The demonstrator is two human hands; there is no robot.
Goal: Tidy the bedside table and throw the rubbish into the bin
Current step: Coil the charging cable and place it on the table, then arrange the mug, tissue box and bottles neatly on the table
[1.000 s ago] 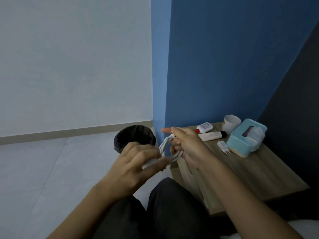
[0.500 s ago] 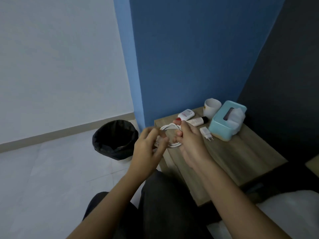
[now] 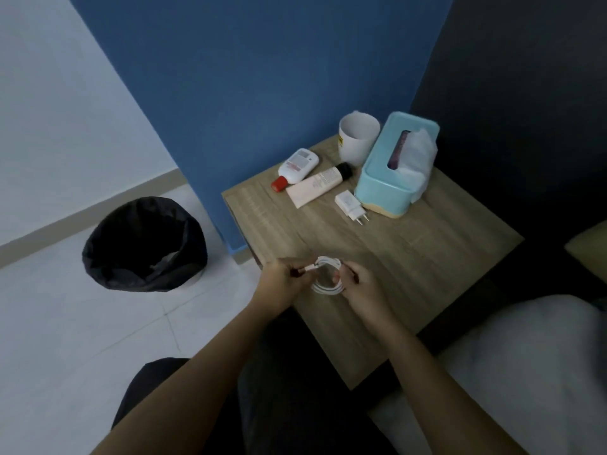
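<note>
A coiled white cable (image 3: 328,277) hangs between both hands just over the front left part of the wooden bedside table (image 3: 410,257). My left hand (image 3: 284,284) pinches one end of the cable. My right hand (image 3: 359,287) grips the coil's right side. At the table's back lie a white bottle with a red cap (image 3: 295,169), a pale tube with a black cap (image 3: 320,183) and a white charger plug (image 3: 349,205). A white cup (image 3: 358,137) and a teal tissue box (image 3: 391,165) stand beside them. The black-lined bin (image 3: 144,244) sits on the floor, left of the table.
A blue wall (image 3: 262,77) rises behind the table and a dark panel (image 3: 525,110) stands at its right. White bedding (image 3: 525,372) lies at the lower right. My dark-trousered legs (image 3: 279,405) fill the bottom centre. Pale floor tiles (image 3: 65,339) surround the bin.
The view has tilted down and to the right. Both hands have come down with the cable, from in front of the bin to just over the table's front left part.
</note>
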